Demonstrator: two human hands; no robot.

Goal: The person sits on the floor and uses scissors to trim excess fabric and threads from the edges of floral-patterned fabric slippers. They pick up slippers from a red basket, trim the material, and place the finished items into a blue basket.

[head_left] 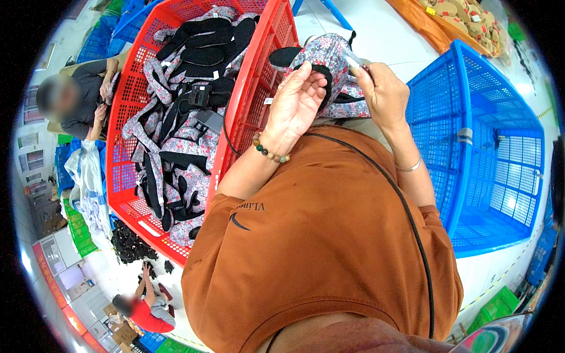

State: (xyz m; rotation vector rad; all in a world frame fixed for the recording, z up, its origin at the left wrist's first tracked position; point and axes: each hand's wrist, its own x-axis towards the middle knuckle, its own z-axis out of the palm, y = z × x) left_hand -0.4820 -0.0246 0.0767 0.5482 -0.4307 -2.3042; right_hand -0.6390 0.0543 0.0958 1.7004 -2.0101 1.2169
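Observation:
My left hand (294, 105) is closed, palm partly showing, with its thumb and fingertips at the black edge of a floral fabric piece (331, 52), grey with small red flowers. My right hand (384, 97) is closed just right of that piece, around a small tool with a pale, shiny tip (352, 59); the rest of the tool is hidden in my fingers. Under both hands lie more floral cloth (347, 109) and a black, sole-shaped flap (285, 57). Close on the left, a red crate (250, 112) holds many similar floral and black pieces (206, 56).
A blue slatted crate (435, 106) stands at my right. A dark cable (391, 165) runs across my shirt. Tan slippers (465, 15) fill an orange-lined container at the far right. One person (79, 100) sits beyond the red crate; another in red (150, 312) bends at lower left.

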